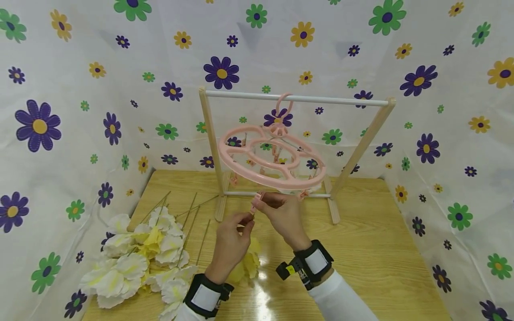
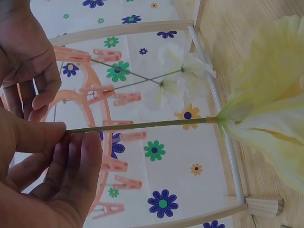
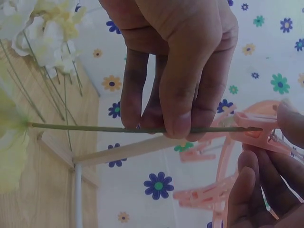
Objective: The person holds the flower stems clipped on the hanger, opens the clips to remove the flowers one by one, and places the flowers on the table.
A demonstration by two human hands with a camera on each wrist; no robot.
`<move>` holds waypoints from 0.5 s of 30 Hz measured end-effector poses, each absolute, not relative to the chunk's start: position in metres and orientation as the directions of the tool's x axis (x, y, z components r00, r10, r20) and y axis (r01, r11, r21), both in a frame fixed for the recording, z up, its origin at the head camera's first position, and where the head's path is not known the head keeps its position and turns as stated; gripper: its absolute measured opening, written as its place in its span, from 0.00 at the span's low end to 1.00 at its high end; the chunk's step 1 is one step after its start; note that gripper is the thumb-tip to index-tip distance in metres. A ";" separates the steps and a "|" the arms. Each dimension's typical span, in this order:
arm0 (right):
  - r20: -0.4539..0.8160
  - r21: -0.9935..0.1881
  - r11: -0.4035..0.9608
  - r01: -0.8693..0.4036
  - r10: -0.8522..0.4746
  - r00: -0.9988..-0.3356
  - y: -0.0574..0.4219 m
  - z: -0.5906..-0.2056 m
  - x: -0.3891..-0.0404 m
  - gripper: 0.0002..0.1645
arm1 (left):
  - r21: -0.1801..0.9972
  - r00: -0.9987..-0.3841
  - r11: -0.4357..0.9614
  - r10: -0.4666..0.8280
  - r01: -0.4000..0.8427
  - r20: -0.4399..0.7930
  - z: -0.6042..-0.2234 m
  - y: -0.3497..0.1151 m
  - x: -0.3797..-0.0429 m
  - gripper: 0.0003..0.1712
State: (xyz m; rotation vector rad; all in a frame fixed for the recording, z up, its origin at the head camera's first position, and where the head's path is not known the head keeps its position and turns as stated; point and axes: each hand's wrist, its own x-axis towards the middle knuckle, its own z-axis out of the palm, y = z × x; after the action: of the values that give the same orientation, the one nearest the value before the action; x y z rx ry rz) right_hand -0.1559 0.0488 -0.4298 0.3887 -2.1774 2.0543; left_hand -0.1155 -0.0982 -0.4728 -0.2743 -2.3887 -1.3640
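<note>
My left hand point(image 1: 232, 243) pinches the green stem point(image 2: 142, 125) of a pale yellow artificial flower point(image 2: 261, 99) between thumb and fingertips, its bloom hanging below. My right hand point(image 1: 283, 218) pinches a pink clothespin point(image 3: 254, 130) of the round hanger. In the right wrist view, the stem's tip lies within the clothespin's mouth. The pink hanger point(image 1: 273, 182) hangs tilted by its hook from a white bar point(image 1: 333, 100), just above both hands. More clothespins dangle from it, and two white flowers point(image 2: 178, 71) hang from clips in the left wrist view.
Several white and yellow flowers point(image 1: 120, 274) lie heaped on the wooden table point(image 1: 373, 249) at the left, stems pointing away. The rack's wooden posts point(image 1: 363, 147) stand either side of the hanger. Flower-patterned cloth point(image 1: 453, 147) encloses the back and sides.
</note>
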 end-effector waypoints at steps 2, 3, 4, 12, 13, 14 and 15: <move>0.280 -0.956 0.062 -0.287 -0.102 -0.955 0.044 -0.429 -0.157 0.10 | 0.793 -0.911 0.505 -0.031 0.340 0.410 -0.473 -0.100 -0.116 0.08; 0.288 -0.953 0.069 -0.295 -0.100 -0.952 0.042 -0.429 -0.158 0.10 | 0.797 -0.913 0.502 -0.035 0.336 0.407 -0.474 -0.101 -0.117 0.08; 0.296 -0.950 0.078 -0.303 -0.097 -0.950 0.040 -0.430 -0.159 0.09 | 0.798 -0.913 0.501 -0.036 0.335 0.406 -0.474 -0.102 -0.117 0.08; 0.266 -0.959 0.087 -0.268 -0.039 -0.963 0.040 -0.432 -0.162 0.10 | 0.773 -0.919 0.540 0.004 0.334 0.394 -0.472 -0.103 -0.122 0.06; 0.262 -0.961 0.081 -0.264 -0.036 -0.964 0.040 -0.432 -0.162 0.10 | 0.769 -0.920 0.546 0.009 0.333 0.393 -0.472 -0.103 -0.122 0.06; 0.260 -0.962 0.075 -0.261 -0.031 -0.965 0.041 -0.431 -0.163 0.10 | 0.766 -0.921 0.551 0.013 0.331 0.389 -0.472 -0.103 -0.123 0.06; 0.255 -0.964 0.068 -0.256 -0.028 -0.967 0.042 -0.431 -0.163 0.10 | 0.761 -0.922 0.559 0.017 0.329 0.386 -0.472 -0.104 -0.123 0.05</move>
State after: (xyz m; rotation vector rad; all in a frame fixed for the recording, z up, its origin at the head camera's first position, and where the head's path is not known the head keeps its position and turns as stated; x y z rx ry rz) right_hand -0.1634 0.0416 -0.4313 0.2925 -2.1648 2.0159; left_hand -0.1235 -0.1037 -0.4722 -0.2837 -2.4617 -1.3044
